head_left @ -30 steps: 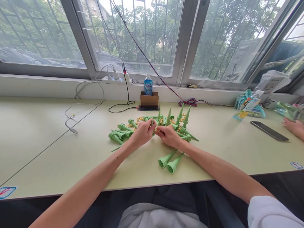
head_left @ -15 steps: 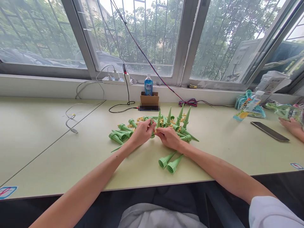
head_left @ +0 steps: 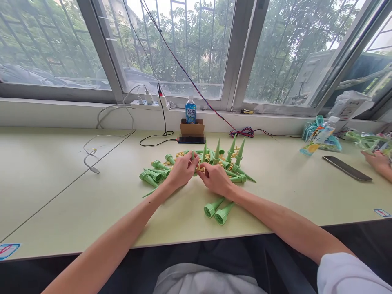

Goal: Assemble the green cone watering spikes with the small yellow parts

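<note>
My left hand is closed round a green cone spike whose tip pokes up above my fingers. My right hand is pinched against it, on a small yellow part. Both hands meet over a heap of green cone spikes and loose yellow pieces on the pale green table. Three spikes stand upright just behind my right hand. Two more green spikes lie side by side near the table's front edge, below my right wrist.
A cardboard box with a blue-labelled bottle stands at the back by the window sill. Cables lie at the left. A black phone and a packet lie at the right, beside another person's hand.
My hands stay together over the heap; the green spike has turned slightly more upright in my left hand. The other person's hand at the right has shifted a little.
</note>
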`<state>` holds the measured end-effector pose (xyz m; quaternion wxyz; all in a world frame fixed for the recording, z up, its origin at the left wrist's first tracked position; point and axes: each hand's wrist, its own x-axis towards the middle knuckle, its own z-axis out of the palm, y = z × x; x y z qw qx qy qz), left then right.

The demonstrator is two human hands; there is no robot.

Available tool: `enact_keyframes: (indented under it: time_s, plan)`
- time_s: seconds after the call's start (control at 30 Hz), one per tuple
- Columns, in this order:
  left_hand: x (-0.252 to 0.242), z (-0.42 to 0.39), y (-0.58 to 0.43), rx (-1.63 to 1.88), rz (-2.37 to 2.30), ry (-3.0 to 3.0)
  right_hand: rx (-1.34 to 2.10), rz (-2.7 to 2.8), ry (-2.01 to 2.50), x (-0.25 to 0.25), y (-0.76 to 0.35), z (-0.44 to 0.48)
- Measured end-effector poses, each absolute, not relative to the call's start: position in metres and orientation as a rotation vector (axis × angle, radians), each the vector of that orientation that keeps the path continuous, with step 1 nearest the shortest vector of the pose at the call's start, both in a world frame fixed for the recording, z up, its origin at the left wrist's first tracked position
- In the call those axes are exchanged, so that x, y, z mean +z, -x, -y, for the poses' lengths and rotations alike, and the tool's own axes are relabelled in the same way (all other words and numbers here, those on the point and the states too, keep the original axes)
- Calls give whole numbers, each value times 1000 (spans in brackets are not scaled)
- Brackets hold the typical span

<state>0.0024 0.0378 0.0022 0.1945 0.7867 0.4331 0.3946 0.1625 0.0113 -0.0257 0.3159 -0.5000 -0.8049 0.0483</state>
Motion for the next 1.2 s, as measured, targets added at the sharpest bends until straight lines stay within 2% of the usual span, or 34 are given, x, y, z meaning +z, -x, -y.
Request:
enact_keyframes:
  time_s: [0.4, 1.2]
  plan:
    - [-4, -38, -2, 942, -1277, -2293, 178, 2105, 1325, -27, -166, -14]
    - [-5, -42, -1, 962, -1329, -2370, 320, 2105, 1197, -33, -164, -16]
